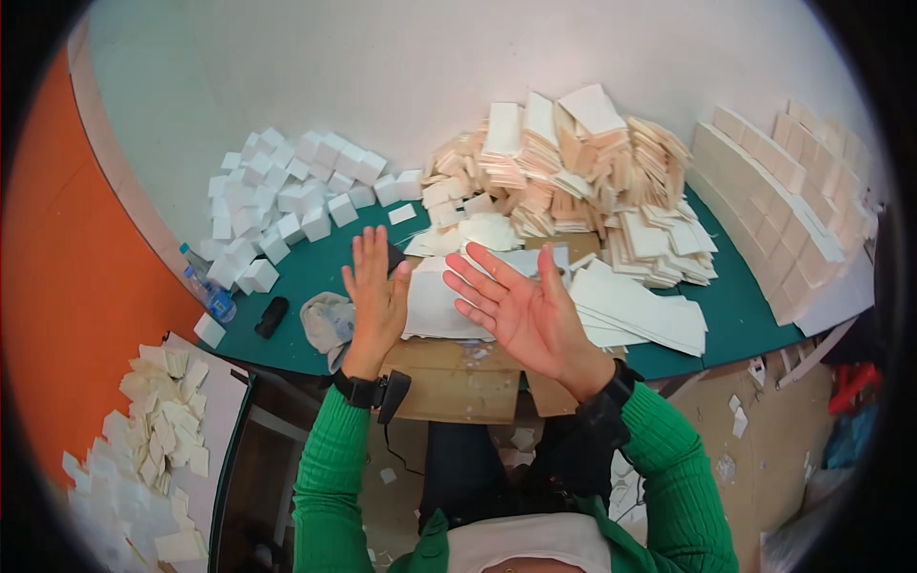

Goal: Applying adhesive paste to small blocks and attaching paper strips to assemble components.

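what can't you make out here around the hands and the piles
- Head view: the white sheets under the left hand and right hand are partly covered by both.
- A dark thing behind the left hand is mostly hidden; its kind cannot be told.
- The right stack row bends and blurs toward the fisheye rim.
- The small black object is too small to identify.

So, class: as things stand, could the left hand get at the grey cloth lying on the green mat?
Probably yes. The left hand is raised, open and holding nothing, and the grey cloth lies just to its left on the green mat, with nothing between them.
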Tool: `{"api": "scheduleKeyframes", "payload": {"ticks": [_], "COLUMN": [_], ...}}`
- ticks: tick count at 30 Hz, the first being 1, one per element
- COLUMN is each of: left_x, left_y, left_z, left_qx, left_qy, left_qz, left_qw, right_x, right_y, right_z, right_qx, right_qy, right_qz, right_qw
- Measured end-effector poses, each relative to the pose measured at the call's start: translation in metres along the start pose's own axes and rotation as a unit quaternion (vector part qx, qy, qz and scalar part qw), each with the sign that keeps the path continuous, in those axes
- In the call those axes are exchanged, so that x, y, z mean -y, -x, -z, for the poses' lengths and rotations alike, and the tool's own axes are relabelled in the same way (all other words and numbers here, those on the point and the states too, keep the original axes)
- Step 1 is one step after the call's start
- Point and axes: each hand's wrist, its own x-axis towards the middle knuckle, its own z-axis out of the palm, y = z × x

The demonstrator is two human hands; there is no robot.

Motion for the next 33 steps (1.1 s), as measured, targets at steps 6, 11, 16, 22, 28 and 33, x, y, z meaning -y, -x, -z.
{"api": "scheduleKeyframes", "payload": {"ticks": [6, 11, 16, 22, 28, 33], "left_x": [-0.087, -0.113, -0.132, -0.127, -0.117, -0.112], "left_y": [0.024, 0.052, 0.047, 0.043, 0.037, 0.035], "left_z": [0.014, 0.003, 0.015, 0.011, 0.004, -0.006], "left_qx": [0.064, 0.057, -0.072, -0.059, -0.018, 0.026], "left_qy": [0.327, 0.315, 0.159, 0.124, 0.132, 0.212], "left_qz": [0.006, 0.027, -0.021, -0.048, 0.01, 0.067], "left_qw": [0.943, 0.947, 0.985, 0.989, 0.991, 0.975], "right_x": [0.006, -0.002, -0.017, -0.03, -0.028, -0.025], "right_y": [0.051, 0.066, 0.068, 0.06, 0.046, 0.045], "right_z": [-0.004, -0.003, 0.008, 0.019, 0.029, 0.042], "right_qx": [-0.034, -0.033, -0.023, -0.025, -0.051, -0.053], "right_qy": [-0.027, -0.022, -0.024, 0.062, 0.218, 0.331], "right_qz": [0.065, 0.097, 0.074, 0.046, 0.026, 0.032], "right_qw": [0.997, 0.994, 0.997, 0.997, 0.974, 0.942]}}
